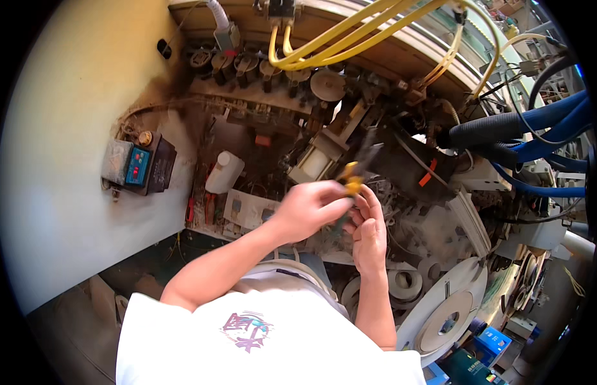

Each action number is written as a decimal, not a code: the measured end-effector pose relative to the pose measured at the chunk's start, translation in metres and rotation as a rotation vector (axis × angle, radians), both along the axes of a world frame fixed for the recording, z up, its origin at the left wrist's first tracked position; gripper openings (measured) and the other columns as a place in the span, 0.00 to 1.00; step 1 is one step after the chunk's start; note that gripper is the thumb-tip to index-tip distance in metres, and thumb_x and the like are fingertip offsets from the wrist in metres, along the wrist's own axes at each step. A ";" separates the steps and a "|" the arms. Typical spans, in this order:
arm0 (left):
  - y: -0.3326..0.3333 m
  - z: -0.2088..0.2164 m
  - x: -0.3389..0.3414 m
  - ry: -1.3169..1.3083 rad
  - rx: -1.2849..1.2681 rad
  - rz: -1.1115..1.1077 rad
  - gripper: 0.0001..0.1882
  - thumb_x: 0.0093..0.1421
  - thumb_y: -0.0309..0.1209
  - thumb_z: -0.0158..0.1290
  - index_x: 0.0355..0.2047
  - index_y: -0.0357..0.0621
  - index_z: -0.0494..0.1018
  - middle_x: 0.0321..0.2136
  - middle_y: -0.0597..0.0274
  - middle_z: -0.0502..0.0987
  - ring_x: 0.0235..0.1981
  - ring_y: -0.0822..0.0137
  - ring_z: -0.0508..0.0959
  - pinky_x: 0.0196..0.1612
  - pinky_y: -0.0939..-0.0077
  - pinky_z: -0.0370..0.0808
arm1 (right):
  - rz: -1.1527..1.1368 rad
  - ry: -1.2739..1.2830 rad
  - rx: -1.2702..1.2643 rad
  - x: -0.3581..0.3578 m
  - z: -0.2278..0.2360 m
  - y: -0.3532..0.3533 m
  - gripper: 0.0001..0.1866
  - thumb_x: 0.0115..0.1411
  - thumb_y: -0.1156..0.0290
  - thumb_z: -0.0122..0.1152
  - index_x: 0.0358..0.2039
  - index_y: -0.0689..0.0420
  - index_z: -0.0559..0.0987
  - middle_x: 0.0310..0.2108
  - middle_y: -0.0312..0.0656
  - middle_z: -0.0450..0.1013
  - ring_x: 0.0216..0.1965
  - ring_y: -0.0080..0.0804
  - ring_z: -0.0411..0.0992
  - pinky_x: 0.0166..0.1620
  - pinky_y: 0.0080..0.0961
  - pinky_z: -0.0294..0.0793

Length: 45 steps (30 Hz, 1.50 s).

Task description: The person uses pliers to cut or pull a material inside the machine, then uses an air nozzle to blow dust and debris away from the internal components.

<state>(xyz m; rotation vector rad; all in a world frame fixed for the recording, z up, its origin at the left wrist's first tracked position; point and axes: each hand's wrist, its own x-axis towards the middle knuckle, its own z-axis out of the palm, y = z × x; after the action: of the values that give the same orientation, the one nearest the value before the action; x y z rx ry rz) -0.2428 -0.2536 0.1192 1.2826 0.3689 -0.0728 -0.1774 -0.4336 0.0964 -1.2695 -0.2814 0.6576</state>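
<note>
Close together in front of my chest, both hands are raised over a cluttered machine bed [260, 144]. My left hand [308, 210] is closed, its fingers and thumb around a yellow tool [352, 178] with a grey metal tip that points away and to the right. Motion blurs the tool, so its exact kind does not show. My right hand [369, 228] is just to the right, its fingers bent inward beside the tool's lower end. What lies between those fingers is too small and blurred to make out.
Yellow hoses [350, 42] arch overhead at the back. Thick blue hoses [555, 125] come in from the right. A white bottle [224, 172] and a box with a blue panel [137, 167] are at left. A large white reel [443, 314] stands near right.
</note>
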 end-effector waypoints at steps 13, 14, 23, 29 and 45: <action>-0.013 -0.021 0.179 -0.136 0.247 0.292 0.17 0.63 0.38 0.57 0.44 0.38 0.81 0.35 0.50 0.84 0.36 0.59 0.85 0.39 0.68 0.78 | -0.107 0.047 -0.395 0.161 0.057 0.014 0.16 0.73 0.57 0.54 0.47 0.58 0.78 0.20 0.27 0.64 0.15 0.11 0.55 0.16 0.13 0.51; -0.010 -0.024 0.185 -0.137 0.243 0.289 0.17 0.64 0.38 0.57 0.45 0.37 0.81 0.36 0.50 0.84 0.36 0.58 0.84 0.40 0.68 0.78 | -0.090 0.047 -0.450 0.168 0.061 0.018 0.16 0.73 0.57 0.54 0.46 0.58 0.78 0.20 0.27 0.64 0.15 0.11 0.54 0.16 0.13 0.51; 0.011 -0.022 0.111 -0.250 -0.262 0.185 0.38 0.65 0.52 0.57 0.62 0.34 0.63 0.50 0.47 0.77 0.51 0.59 0.77 0.56 0.66 0.72 | 0.017 -0.237 -0.650 0.099 0.066 0.043 0.18 0.74 0.62 0.50 0.53 0.62 0.76 0.21 0.28 0.68 0.18 0.17 0.64 0.20 0.16 0.61; 0.043 -0.052 -0.057 -0.051 -0.354 0.341 0.30 0.62 0.34 0.62 0.60 0.43 0.62 0.42 0.63 0.71 0.44 0.73 0.72 0.50 0.73 0.72 | 0.715 -0.727 -0.769 -0.014 0.046 0.091 0.10 0.67 0.70 0.61 0.45 0.62 0.81 0.25 0.48 0.76 0.24 0.33 0.74 0.31 0.26 0.73; 0.159 -0.389 -0.268 0.881 1.461 0.537 0.26 0.60 0.33 0.59 0.58 0.41 0.69 0.55 0.47 0.75 0.44 0.43 0.80 0.45 0.48 0.76 | 0.718 -0.626 -0.946 -0.087 -0.080 0.055 0.11 0.66 0.70 0.61 0.44 0.62 0.82 0.29 0.52 0.79 0.28 0.37 0.79 0.34 0.28 0.75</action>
<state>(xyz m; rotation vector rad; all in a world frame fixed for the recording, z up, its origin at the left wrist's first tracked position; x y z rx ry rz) -0.5111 -0.0946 -0.2699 2.4875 1.7285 0.1313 -0.2647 -0.3783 0.0166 -2.3167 -1.0612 1.0427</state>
